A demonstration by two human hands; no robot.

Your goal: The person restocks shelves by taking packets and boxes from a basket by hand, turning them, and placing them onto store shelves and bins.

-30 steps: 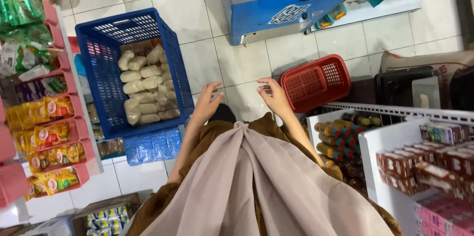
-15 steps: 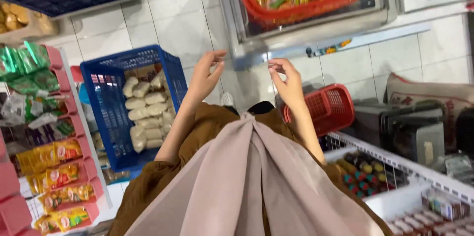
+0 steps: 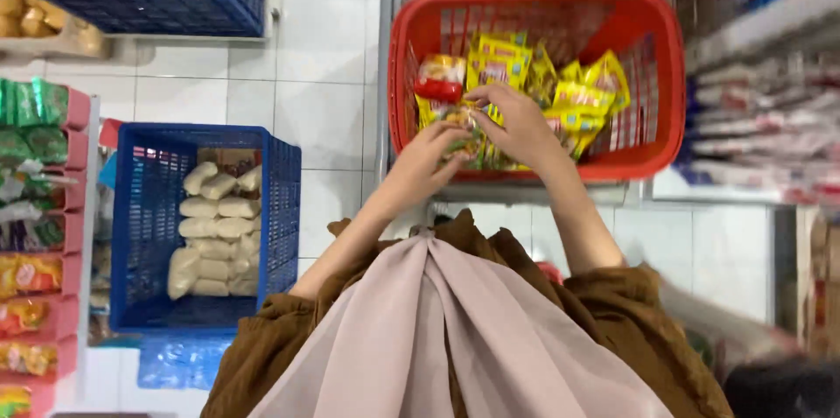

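Note:
A red plastic basket (image 3: 667, 77) stands in front of me on a ledge, filled with several yellow snack packets (image 3: 586, 94) and a red-and-white packet (image 3: 440, 77). Both my hands are inside it at the near edge. My left hand (image 3: 424, 164) pinches a yellow-green packet (image 3: 464, 133) with its fingertips. My right hand (image 3: 518, 125) lies over the same heap, fingers curled around a yellow packet. A beige scarf and brown sleeves fill the bottom of the view.
A blue crate (image 3: 287, 208) with pale bagged goods (image 3: 210, 234) sits on the tiled floor at the left. Pink shelves (image 3: 77, 173) of snack packets run along the left edge. Another blue crate (image 3: 175, 7) is at top left, and stocked shelves (image 3: 770, 120) at right.
The view has swung up from the floor to the red basket. My hands, raised with nothing in them before, have reached into the basket and closed on packets.

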